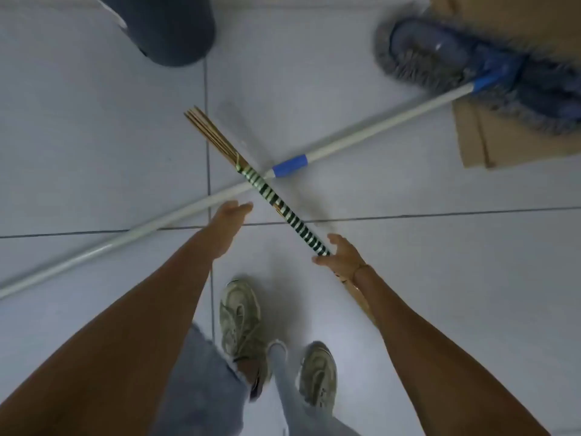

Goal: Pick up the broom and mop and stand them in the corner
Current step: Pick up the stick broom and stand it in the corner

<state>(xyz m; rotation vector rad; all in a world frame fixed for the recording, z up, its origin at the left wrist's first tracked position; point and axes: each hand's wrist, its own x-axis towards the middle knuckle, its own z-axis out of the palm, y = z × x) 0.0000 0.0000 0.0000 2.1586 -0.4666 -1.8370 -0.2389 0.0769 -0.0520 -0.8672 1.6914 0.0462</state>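
Note:
The broom [284, 209] has a handle wrapped in green and white stripes with bare sticks at its far end. It crosses over the mop's white pole. My right hand [339, 254] is curled around the striped handle near its lower end, with the rest of the broom running back under my forearm. The mop [201, 201] lies flat on the tiled floor, its pole running from the lower left to a grey and blue fringed head [465, 67] at the upper right. My left hand [229, 221] reaches out with fingers extended, just above the pole and holding nothing.
A dark round bin [169, 26] stands at the top left. Flattened cardboard [503, 143] lies under the mop head at the right. My two feet in pale sneakers [242, 322] stand at the bottom centre on white floor tiles.

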